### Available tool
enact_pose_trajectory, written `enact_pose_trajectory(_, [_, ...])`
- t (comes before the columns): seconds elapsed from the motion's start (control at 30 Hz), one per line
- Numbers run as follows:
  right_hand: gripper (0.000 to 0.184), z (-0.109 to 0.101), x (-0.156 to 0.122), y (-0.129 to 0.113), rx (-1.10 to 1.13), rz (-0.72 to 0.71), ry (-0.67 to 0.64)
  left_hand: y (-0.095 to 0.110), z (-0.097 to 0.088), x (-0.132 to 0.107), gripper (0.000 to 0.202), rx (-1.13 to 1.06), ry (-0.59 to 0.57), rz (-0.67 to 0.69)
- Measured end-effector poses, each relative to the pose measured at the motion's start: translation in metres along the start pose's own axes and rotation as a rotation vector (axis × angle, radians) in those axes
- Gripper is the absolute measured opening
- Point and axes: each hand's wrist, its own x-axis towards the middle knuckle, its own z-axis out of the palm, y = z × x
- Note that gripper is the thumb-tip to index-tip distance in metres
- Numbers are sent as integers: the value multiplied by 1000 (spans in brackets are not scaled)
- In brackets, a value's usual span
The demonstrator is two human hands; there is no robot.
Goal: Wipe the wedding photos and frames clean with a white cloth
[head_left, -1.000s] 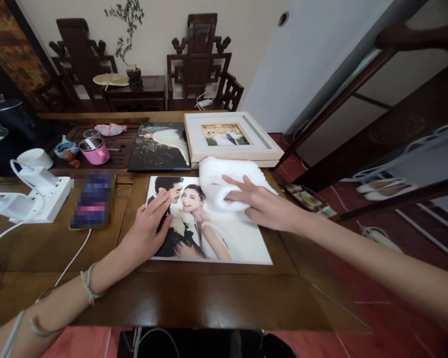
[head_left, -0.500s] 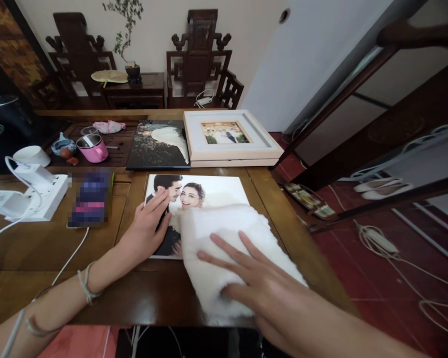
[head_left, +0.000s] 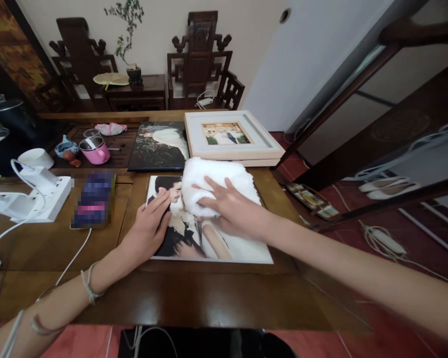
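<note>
A large photo print [head_left: 242, 248] of a couple lies flat on the wooden table [head_left: 194, 293]. My left hand [head_left: 149, 228] rests flat on the print's left edge, fingers stretched out. My right hand [head_left: 227, 209] presses a white fluffy cloth [head_left: 212, 179] onto the print's upper middle, fingers spread over the cloth. The cloth covers the far part of the picture.
Behind the print lie a dark photo panel [head_left: 159, 146] and a white framed photo [head_left: 231, 136]. At left are a phone [head_left: 93, 199], a white power strip [head_left: 33, 196] with cables, a pink cup [head_left: 94, 150] and a white bowl [head_left: 35, 158]. Carved chairs stand at the back.
My right hand swept the cloth from the print's far right down to its near edge, then back up to the upper middle. My left hand has stayed in place.
</note>
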Motion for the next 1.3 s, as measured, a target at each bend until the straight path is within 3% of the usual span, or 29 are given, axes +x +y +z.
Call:
enact_pose_trajectory(0.13, [52,8,-37,-41,30,-43,-27,1,-1,0,43,-3,-6,-11])
enact_pose_trajectory(0.23, [47,14,-67,-73,114,-114,-13,2,-1,0,44,5,-18,-9])
enact_pose_trajectory(0.37, [45,15,-80,-89,187,-150,-32,1,-1,0,45,22,-18,-5])
enact_pose_trajectory(0.47, [49,8,-65,-74,159,-142,-72,1,-1,0,45,13,-13,9])
enact_pose_trajectory(0.6, [54,-5,-24,-34,63,-138,-129,1,-2,0,45,15,-28,11])
enact_pose_trajectory(0.73, [43,-9,14,-1,47,-119,-31,2,-3,0,45,16,-30,2])
enact_pose_trajectory(0.87, [42,-6,29,7,65,-59,13,1,-2,0,45,12,-35,-1])
enact_pose_trajectory(0.97, [49,-2,17,-6,42,-53,7,1,-2,0,45,13,-22,6])
enact_pose_trajectory(1.1, [59,5,-23,-48,69,-28,-53,2,-2,0,45,21,-29,7])
enact_pose_trajectory(1.2, [49,13,-56,-81,154,-90,-50,2,-2,0,45,16,-36,-2])
enact_pose_trajectory(1.3, [41,16,-73,-94,192,-144,-18,1,-1,0,45,10,-37,-8])
